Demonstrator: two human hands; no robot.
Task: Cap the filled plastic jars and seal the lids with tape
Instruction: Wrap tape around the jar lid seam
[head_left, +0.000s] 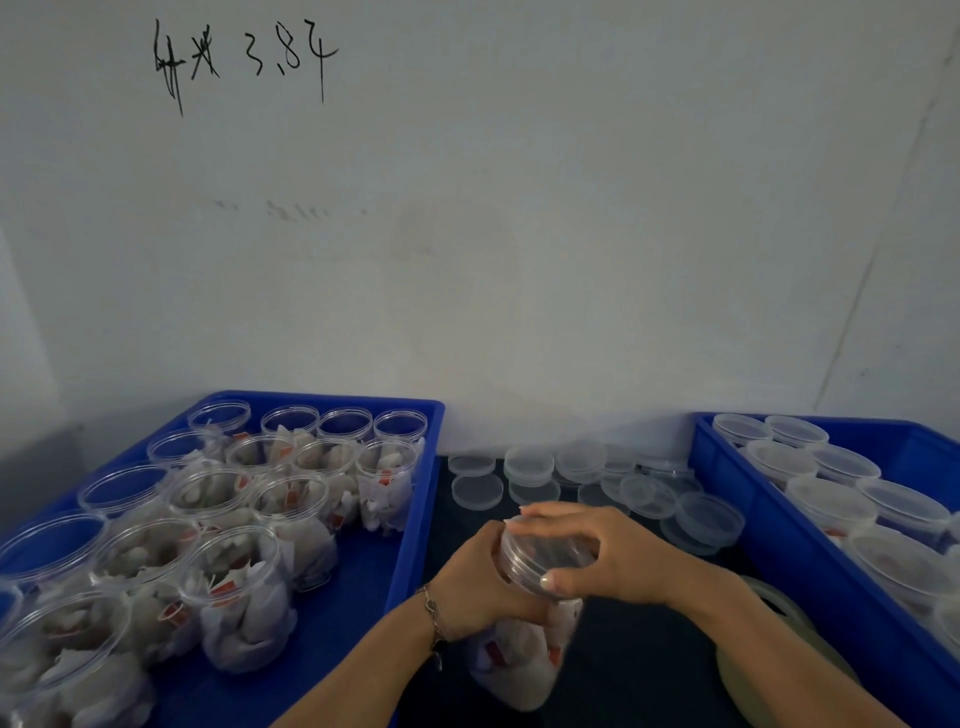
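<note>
Fingers (545, 519) of both hands curled round lid (545, 558) and jar (524, 660), between two blue trays (415, 519)

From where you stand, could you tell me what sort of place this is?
Probably a small packing station: a blue tray of open filled jars, loose clear lids on the table, capped jars in another tray.

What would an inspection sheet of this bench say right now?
Surface: dark table, bare near the hands.
Job's things: left hand holds a filled jar; right hand grips its lid. Open jars in the left tray; capped jars in the right tray. Tape roll under the right forearm.
Clutter: loose lids by the wall.
Grips: both hands closed.
Cables: nothing seen.
Surroundings: white wall with handwriting.
</note>
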